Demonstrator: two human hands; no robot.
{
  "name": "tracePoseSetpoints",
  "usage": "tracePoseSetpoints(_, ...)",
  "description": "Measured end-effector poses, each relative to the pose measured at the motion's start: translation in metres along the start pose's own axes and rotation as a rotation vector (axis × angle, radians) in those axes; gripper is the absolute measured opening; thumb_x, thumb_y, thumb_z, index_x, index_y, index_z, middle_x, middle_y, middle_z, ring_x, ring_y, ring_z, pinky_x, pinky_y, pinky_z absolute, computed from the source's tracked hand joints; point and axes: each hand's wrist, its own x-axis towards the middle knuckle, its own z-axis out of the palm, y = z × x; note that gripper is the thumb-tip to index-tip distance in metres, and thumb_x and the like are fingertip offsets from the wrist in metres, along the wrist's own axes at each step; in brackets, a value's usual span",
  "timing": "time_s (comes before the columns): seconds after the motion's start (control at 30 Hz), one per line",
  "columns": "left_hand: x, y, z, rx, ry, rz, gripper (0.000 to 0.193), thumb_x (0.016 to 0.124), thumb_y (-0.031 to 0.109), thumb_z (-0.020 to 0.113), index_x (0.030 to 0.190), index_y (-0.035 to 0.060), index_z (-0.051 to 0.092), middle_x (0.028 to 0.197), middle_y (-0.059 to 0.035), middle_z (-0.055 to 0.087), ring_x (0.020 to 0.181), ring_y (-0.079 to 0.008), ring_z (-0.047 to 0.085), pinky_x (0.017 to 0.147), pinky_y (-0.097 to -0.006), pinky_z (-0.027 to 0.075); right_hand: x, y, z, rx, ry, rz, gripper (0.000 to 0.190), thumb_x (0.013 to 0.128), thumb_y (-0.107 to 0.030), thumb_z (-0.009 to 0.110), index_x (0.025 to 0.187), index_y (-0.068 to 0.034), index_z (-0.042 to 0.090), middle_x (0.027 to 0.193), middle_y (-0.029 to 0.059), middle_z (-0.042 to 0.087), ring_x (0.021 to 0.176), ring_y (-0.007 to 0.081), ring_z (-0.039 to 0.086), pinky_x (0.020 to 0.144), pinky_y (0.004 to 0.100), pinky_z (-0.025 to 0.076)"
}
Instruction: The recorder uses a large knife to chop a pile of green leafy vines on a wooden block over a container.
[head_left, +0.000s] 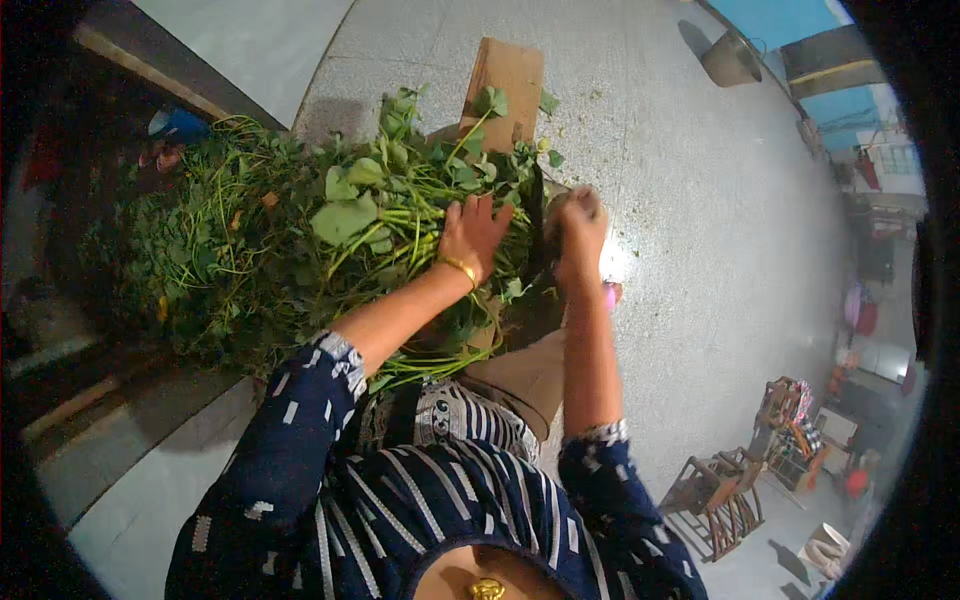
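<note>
My left hand (474, 234), with a gold bangle at the wrist, presses down on a bundle of leafy green stems (405, 225). The stems lie across a wooden board (506, 82), whose far end shows beyond the leaves. My right hand (583, 225) is closed and blurred, just right of the bundle's end. It seems to grip something brownish that I cannot make out clearly. A dark upright blade-like piece (537, 214) stands between my hands at the cut-looking ends of the greens. Whether my right hand touches it is hidden.
A large heap of greens (217, 247) lies to the left, by a blue container (178, 125). Leaf scraps dot the speckled floor (675, 225). A metal bucket (731, 60) stands at the far right. Wooden chairs (716, 487) are at the lower right.
</note>
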Motion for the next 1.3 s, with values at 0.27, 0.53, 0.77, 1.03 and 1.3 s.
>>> tracePoseSetpoints(0.27, 0.037, -0.003, -0.019, -0.025, -0.352, 0.008, 0.066, 0.068, 0.023, 0.067, 0.128, 0.0143, 0.039, 0.111, -0.0126, 0.046, 0.107, -0.0291, 0.043, 0.092, -0.0445, 0.031, 0.114, -0.084, 0.033, 0.015, -0.137, 0.171, 0.009, 0.079, -0.013, 0.057, 0.076, -0.006, 0.053, 0.063, 0.0046, 0.051, 0.050, 0.0146, 0.047, 0.047, 0.0287, 0.039)
tracePoseSetpoints(0.53, 0.036, -0.008, -0.002, -0.145, -0.124, -0.040, 0.057, 0.060, 0.016, 0.069, 0.113, 0.0137, 0.049, 0.099, -0.0075, 0.049, 0.099, -0.0256, 0.045, 0.081, -0.0384, 0.033, -0.039, 0.044, -0.014, -0.064, -0.117, -0.102, 0.016, 0.075, -0.008, 0.058, 0.087, -0.007, 0.048, 0.069, 0.0030, 0.051, 0.057, 0.0111, 0.048, 0.049, 0.0234, 0.040)
tracePoseSetpoints(0.77, -0.011, 0.016, -0.007, 0.040, -0.077, 0.110, 0.070, 0.061, 0.023, 0.067, 0.126, 0.0148, 0.043, 0.110, -0.0107, 0.047, 0.107, -0.0265, 0.042, 0.086, -0.0413, 0.034, 0.058, -0.059, 0.006, -0.025, -0.184, 0.066, 0.014, 0.077, -0.017, 0.052, 0.067, -0.008, 0.048, 0.058, 0.0034, 0.047, 0.047, 0.0142, 0.045, 0.044, 0.0272, 0.037)
tracePoseSetpoints(1.03, 0.037, 0.002, -0.002, 0.058, -0.217, -0.025, 0.056, 0.064, 0.022, 0.067, 0.115, 0.0141, 0.046, 0.101, -0.0100, 0.049, 0.099, -0.0253, 0.046, 0.081, -0.0387, 0.036, 0.039, -0.060, 0.030, 0.060, -0.052, -0.090, 0.013, 0.073, -0.009, 0.057, 0.083, -0.003, 0.053, 0.062, 0.0038, 0.050, 0.051, 0.0142, 0.047, 0.045, 0.0281, 0.039)
tracePoseSetpoints(1.3, 0.025, 0.006, 0.007, -0.101, -0.061, -0.010, 0.037, 0.065, 0.019, 0.065, 0.098, 0.0150, 0.050, 0.094, -0.0080, 0.050, 0.095, -0.0255, 0.046, 0.076, -0.0378, 0.034, -0.078, 0.020, -0.002, -0.198, -0.068, -0.223, 0.030, 0.075, -0.008, 0.053, 0.102, 0.002, 0.050, 0.095, 0.0107, 0.055, 0.086, 0.0165, 0.052, 0.080, 0.0313, 0.042)
